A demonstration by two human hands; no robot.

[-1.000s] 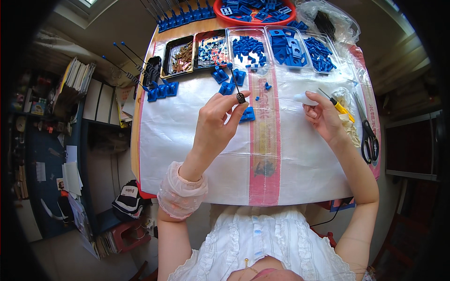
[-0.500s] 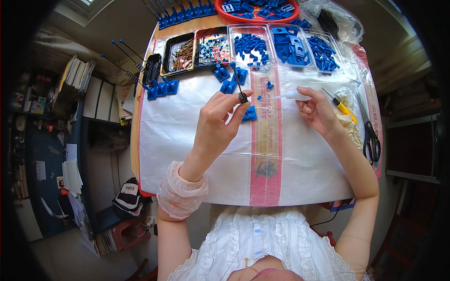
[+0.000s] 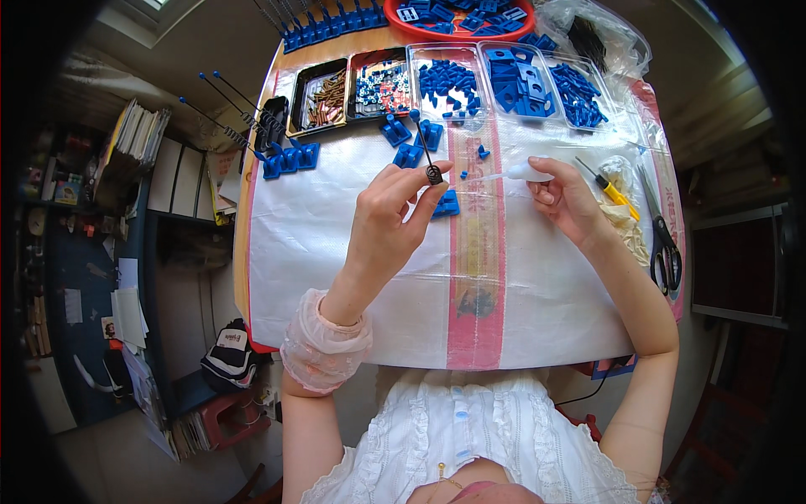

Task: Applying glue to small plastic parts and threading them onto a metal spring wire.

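My left hand pinches a black coil spring between thumb and fingers. A thin dark rod with a blue ball tip rises from the spring. In my right hand is a small white squeeze bottle, lying sideways with its long thin nozzle pointing left toward the spring. A blue clip-like base lies partly behind my left fingers. Beyond that hand sit several more blue bases. Two small blue plastic pieces, one of them a peg, rest on the sheet between the hands.
Along the far side stand a black tray of brass-coloured screws, a tray of nuts and clear boxes of blue parts. A red basin is behind them. At right lie a yellow-handled screwdriver and scissors. Finished-looking rods stand left.
The squeeze bottle in my right hand has shifted very slightly. My left hand keeps its pinch on the spring in nearly the same place.
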